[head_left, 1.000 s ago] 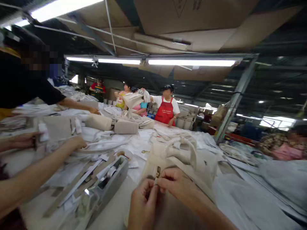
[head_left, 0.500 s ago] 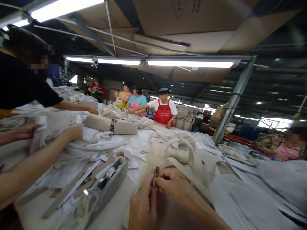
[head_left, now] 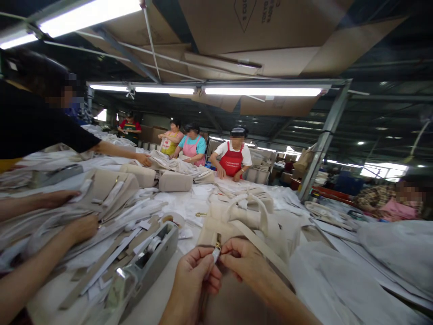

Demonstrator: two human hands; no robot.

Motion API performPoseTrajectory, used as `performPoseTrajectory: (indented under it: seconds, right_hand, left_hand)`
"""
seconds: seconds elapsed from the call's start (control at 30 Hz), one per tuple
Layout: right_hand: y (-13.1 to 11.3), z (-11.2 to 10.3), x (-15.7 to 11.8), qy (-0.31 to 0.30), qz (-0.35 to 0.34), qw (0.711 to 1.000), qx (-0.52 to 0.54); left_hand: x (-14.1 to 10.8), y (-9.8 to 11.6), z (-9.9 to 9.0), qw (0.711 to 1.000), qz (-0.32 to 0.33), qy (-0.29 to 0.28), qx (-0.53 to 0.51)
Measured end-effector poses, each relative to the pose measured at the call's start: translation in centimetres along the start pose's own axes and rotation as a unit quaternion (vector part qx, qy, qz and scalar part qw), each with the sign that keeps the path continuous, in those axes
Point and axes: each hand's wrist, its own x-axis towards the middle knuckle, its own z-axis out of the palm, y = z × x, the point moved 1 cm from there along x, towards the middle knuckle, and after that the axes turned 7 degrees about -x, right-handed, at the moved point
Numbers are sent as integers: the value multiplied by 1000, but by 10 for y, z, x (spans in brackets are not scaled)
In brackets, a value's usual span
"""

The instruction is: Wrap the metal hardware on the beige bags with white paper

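Observation:
A beige handbag (head_left: 219, 216) lies in front of me, its strap handles standing up at the far side. My left hand (head_left: 194, 277) pinches a small whitish strip (head_left: 215, 255) just below a gold clasp (head_left: 218, 241) on the bag. Close on the clasp's right side is my right hand (head_left: 248, 264), thumb and index finger pressed together. What lies between those fingertips is too small to make out. Left of my hands stands a grey tape dispenser (head_left: 152, 257). Another gold clasp (head_left: 200, 214) shows at the bag's left edge.
Beige and white strips (head_left: 115, 257) lie left of the dispenser. A co-worker's hands (head_left: 83, 228) hold another beige bag (head_left: 108, 192) at the left. Two small beige bags (head_left: 175, 180) sit farther back. White sheeting (head_left: 331, 280) covers the right side. Several people stand around the table.
My left hand has turned and opened out from the bag, so the whitish strip now shows. My right hand stays at the clasp. The co-worker's hands at the left have moved lower.

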Motion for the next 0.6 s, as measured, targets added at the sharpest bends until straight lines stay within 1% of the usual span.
performPoseTrajectory:
  seconds: [0.1, 0.2, 0.3, 0.4, 0.5, 0.57, 0.6]
  right_hand:
    - [8, 14, 3, 41, -8, 998, 38]
    - [14, 27, 3, 69, -32, 990, 116]
    - [16, 37, 1, 91, -43, 975, 200]
    - [18, 44, 0, 122, -52, 954, 270]
    - [20, 46, 2, 173, -68, 941, 282]
    - [20, 44, 2, 208, -67, 943, 251]
    - [19, 42, 2, 214, -62, 946, 234]
  left_hand:
    - [-1, -1, 0, 1000, -5, 0, -16]
    - [0, -5, 1, 999, 30, 3, 11]
    - [2, -9, 2, 996, 69, -3, 51]
    - [3, -9, 3, 993, 87, -6, 81]
    - [3, -4, 6, 991, 93, -6, 94]
    - [3, 0, 8, 990, 94, -7, 106]
    - [2, 1, 9, 988, 98, -6, 116]
